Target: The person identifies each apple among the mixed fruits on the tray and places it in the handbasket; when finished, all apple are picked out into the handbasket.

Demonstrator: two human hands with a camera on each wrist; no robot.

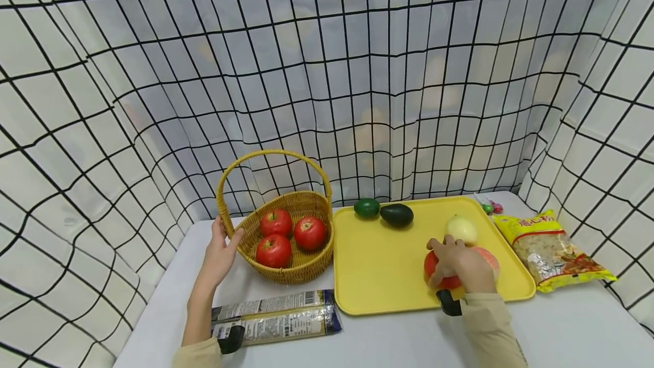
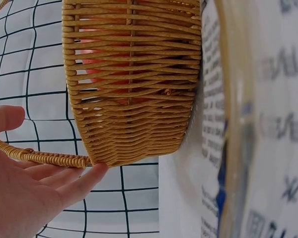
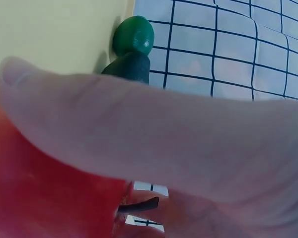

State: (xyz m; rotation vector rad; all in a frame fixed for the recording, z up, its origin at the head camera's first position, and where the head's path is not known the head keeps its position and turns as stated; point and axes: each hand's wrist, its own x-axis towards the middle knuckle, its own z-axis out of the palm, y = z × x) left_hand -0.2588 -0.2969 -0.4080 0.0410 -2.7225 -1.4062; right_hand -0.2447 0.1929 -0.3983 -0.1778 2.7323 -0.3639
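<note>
A wicker basket (image 1: 306,272) with a tall arched handle holds three red apples, one of them the front apple (image 1: 273,251). Against the left foot of that handle rests my left hand (image 1: 218,257). In the left wrist view its fingers (image 2: 82,183) lie nearly straight beneath the handle, with the thumb raised apart. Over the yellow tray (image 1: 378,277), my right hand (image 1: 462,264) grips another red apple (image 1: 430,264). The right wrist view shows the thumb across this apple (image 3: 54,193), its stem visible; the hand covers the rest.
On the tray are a pale yellow onion (image 1: 461,229), a pinkish round fruit (image 1: 489,260) partly behind my right hand, a green oval fruit (image 1: 367,208) and a dark avocado (image 1: 397,216). Long printed packets (image 1: 286,325) lie before the basket. Right of the tray lies a yellow food bag (image 1: 554,251).
</note>
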